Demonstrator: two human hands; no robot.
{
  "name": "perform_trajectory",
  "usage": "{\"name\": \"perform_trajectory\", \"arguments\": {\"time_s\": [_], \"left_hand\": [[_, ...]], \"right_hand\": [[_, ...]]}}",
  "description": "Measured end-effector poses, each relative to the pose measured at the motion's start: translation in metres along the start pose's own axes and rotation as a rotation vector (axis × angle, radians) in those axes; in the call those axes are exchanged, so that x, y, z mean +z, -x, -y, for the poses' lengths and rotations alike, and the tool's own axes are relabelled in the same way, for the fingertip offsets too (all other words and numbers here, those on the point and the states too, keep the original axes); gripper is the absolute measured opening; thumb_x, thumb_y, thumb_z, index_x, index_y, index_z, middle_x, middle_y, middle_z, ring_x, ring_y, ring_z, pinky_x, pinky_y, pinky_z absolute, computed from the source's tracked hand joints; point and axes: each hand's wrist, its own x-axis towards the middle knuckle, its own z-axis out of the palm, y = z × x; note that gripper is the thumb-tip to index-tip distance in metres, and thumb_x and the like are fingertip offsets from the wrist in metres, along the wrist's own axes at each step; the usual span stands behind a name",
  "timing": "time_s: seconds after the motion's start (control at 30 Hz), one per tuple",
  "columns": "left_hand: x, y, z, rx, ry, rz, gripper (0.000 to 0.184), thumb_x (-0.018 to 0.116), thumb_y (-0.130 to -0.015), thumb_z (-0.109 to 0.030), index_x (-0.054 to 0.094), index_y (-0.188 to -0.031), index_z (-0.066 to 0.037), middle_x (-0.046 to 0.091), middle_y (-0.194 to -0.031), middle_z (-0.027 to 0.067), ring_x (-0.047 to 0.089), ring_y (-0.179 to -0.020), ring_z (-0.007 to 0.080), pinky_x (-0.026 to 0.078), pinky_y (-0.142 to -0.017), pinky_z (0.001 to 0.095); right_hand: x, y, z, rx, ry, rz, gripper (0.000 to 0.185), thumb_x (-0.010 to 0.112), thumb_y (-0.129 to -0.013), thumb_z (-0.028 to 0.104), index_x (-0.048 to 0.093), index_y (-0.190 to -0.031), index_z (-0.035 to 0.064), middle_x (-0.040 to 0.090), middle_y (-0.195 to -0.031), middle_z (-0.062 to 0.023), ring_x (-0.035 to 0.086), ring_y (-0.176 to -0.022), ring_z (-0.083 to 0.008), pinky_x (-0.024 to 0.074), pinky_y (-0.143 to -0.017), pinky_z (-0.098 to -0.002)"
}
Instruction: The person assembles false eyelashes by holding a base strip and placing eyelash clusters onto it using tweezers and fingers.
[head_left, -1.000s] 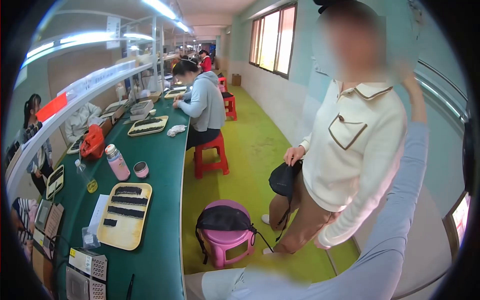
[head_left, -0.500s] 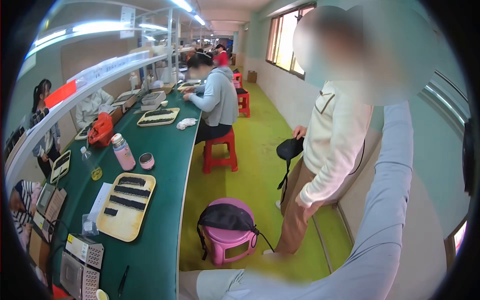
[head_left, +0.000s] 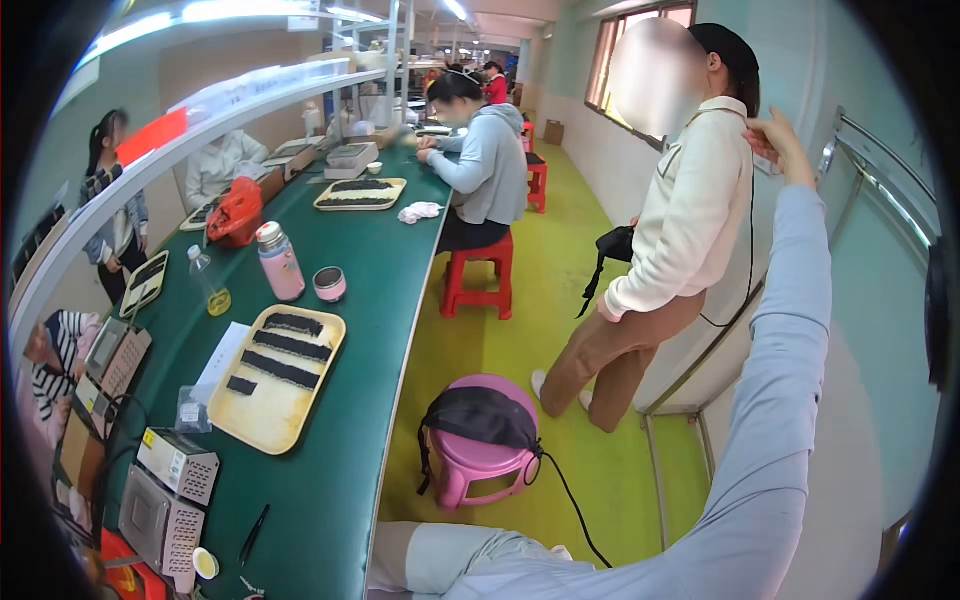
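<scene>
so right hand [head_left: 775,140] is up, loosely spread, by the shoulder of a cream pullover [head_left: 690,195] on a co-worker [head_left: 650,345], contact unclear, left hand unseen; dropping carelessly could hook the hanging black cord [head_left: 752,230].

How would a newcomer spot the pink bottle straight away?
Find the long green table. Just beyond the nearest yellow tray stands the pink bottle, beside a pink cup. It is taller than the cup and, unlike the clear bottle to its left, not see-through.

The counter [head_left: 345,470] is green, a cream tray [head_left: 265,415] on it; beside the counter, a pink stool [head_left: 483,462], cream sweater [head_left: 690,210], brown trousers [head_left: 640,345].
</scene>
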Motion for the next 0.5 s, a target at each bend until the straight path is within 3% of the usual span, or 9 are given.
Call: {"name": "perform_trajectory", "arguments": {"time_s": [0.1, 0.23, 0.37, 0.43, 0.5], "left_hand": [[0.0, 0.001, -0.006, -0.003, 0.005, -0.005, 0.015, 0.052, -0.096, -0.011, 0.062, -0.094, 0.0, 0.051, -0.062, 0.0007, 0.036, -0.049, 0.007, 0.029, -0.045, 0.0243], [-0.001, 0.003, -0.003, -0.012, 0.016, -0.012, 0.015, 0.052, -0.096, -0.011, 0.062, -0.091, 0.0, 0.05, -0.061, 0.0001, 0.036, -0.049, 0.0071, 0.029, -0.045, 0.0241], [-0.001, -0.001, 0.005, 0.02, 0.038, 0.001, 0.014, 0.053, -0.096, -0.011, 0.063, -0.097, -0.002, 0.053, -0.063, 0.0013, 0.037, -0.049, 0.0074, 0.03, -0.046, 0.0235], [-0.001, -0.001, 0.007, 0.044, 0.045, 0.006, 0.015, 0.054, -0.096, -0.011, 0.065, -0.103, -0.004, 0.057, -0.066, 0.003, 0.038, -0.05, 0.0078, 0.031, -0.046, 0.0226], [-0.004, -0.021, 0.038, 0.028, 0.081, 0.007, 0.013, 0.05, -0.095, -0.006, 0.061, -0.099, -0.002, 0.054, -0.06, 0.0027, 0.039, -0.045, 0.0074, 0.029, -0.042, 0.0222]], "right_hand": [[0.016, -0.003, -0.013, 0.051, 0.007, -0.032, 0.092, 0.066, -0.082, 0.015, 0.008, -0.153, 0.0161, 0.067, -0.072, -0.0006, 0.057, -0.054, -0.0059, 0.0449, -0.047, -0.0226], [0.041, -0.004, -0.008, -0.076, -0.022, -0.023, 0.092, 0.067, -0.081, 0.015, 0.01, -0.153, 0.0143, 0.063, -0.066, 0.0008, 0.053, -0.048, -0.0051, 0.0424, -0.044, -0.0218], [0.061, -0.012, 0.017, -0.182, -0.011, -0.016, 0.084, 0.066, -0.079, 0.014, 0.023, -0.15, 0.0115, 0.062, -0.065, 0.0002, 0.052, -0.047, -0.0057, 0.0415, -0.043, -0.0229], [0.065, -0.024, 0.026, -0.125, 0.092, 0.142, 0.074, 0.068, -0.078, 0.016, 0.035, -0.145, 0.0108, 0.056, -0.06, 0.0026, 0.051, -0.046, -0.0061, 0.0404, -0.042, -0.0228], [0.079, -0.035, 0.027, -0.111, 0.134, 0.25, 0.07, 0.068, -0.078, 0.016, 0.041, -0.142, 0.0105, 0.053, -0.058, 0.0038, 0.05, -0.046, -0.0063, 0.0398, -0.042, -0.0228]]}}
